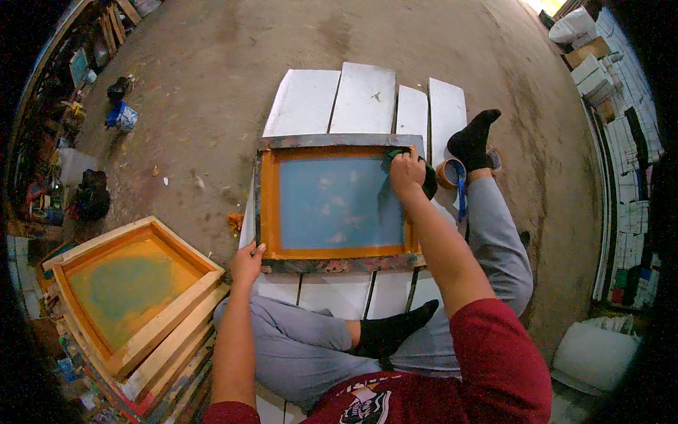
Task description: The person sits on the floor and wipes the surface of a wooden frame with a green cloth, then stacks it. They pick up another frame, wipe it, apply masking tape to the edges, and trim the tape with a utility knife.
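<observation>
A screen frame [339,265] lies flat on a platform of white boards [366,99], its long sides running across them, with the ends of 4 boards showing beyond its far side. The frame's outer wood is grey and dark with paint stains; inside it, an orange border surrounds a pale blue mesh [335,208] with a few light patches. The left hand [247,264] grips the frame at its near left corner, the thumb on top and the other fingers mostly hidden. The right hand [408,172] is closed on a dark cloth [430,184] at the frame's far right inner corner, part of the cloth hanging out past the knuckles. Just beside the right edge of the platform, near a foot in a black sock [472,141], is a brown tub [446,174] with a blue strip [462,194] hanging over its rim. The other foot, also in a black sock, rests close to the near side of the frame. At the left edge of the platform is a crumpled orange scrap [235,222]. Farther left, a pale wood frame [170,321] with a yellow-orange, green-patched mesh tops a pile. A blue and white bucket [126,117] sits on the brown floor [212,49].
</observation>
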{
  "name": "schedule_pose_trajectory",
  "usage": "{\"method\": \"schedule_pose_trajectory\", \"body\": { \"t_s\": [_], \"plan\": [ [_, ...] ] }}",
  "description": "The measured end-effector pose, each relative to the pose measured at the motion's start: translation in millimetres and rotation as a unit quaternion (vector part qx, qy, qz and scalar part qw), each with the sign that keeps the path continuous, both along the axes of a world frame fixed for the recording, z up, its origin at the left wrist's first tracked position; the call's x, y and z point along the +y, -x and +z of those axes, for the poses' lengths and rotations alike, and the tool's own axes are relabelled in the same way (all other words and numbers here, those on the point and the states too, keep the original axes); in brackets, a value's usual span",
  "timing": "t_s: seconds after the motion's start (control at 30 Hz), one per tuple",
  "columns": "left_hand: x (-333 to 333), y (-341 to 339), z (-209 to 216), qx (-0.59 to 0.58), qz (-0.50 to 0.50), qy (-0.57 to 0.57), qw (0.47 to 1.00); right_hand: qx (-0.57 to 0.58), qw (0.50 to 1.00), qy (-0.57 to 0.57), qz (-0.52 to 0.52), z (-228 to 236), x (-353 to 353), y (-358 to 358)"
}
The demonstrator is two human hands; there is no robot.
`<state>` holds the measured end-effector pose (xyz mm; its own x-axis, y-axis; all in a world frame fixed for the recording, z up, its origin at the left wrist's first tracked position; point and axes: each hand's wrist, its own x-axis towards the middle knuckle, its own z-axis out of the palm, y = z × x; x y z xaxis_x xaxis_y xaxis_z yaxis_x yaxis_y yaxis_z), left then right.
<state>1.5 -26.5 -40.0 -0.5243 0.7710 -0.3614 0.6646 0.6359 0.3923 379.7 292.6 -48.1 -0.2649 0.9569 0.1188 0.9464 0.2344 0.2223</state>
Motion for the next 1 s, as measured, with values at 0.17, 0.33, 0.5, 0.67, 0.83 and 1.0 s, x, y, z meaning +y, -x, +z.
{"method": "schedule_pose_trajectory", "body": {
  "t_s": [0.17, 0.33, 0.5, 0.67, 0.83, 1.0],
  "plan": [
    [1, 0, -4, -0.119, 0.040, -0.016, 0.992, 0.013, 0.997, 0.073, -0.013, 10, 15, 0],
    [10, -7, 15, -0.069, 0.030, 0.024, 0.997, 0.092, 0.990, 0.046, 0.099, 14, 14, 43],
    [16, -15, 29, -0.055, 0.031, 0.043, 0.997, 0.251, 0.932, -0.046, 0.260, -2, -17, 173],
    [19, -15, 26, -0.075, 0.029, 0.027, 0.996, 0.250, 0.939, -0.038, 0.233, -25, -25, 258],
    [15, -10, 30, -0.084, 0.043, 0.075, 0.993, 0.237, 0.939, 0.078, 0.236, -15, -48, 273],
    [14, -9, 20, -0.068, 0.023, 0.025, 0.997, 0.239, 0.945, 0.062, 0.214, -10, -32, 276]
  ]
}}
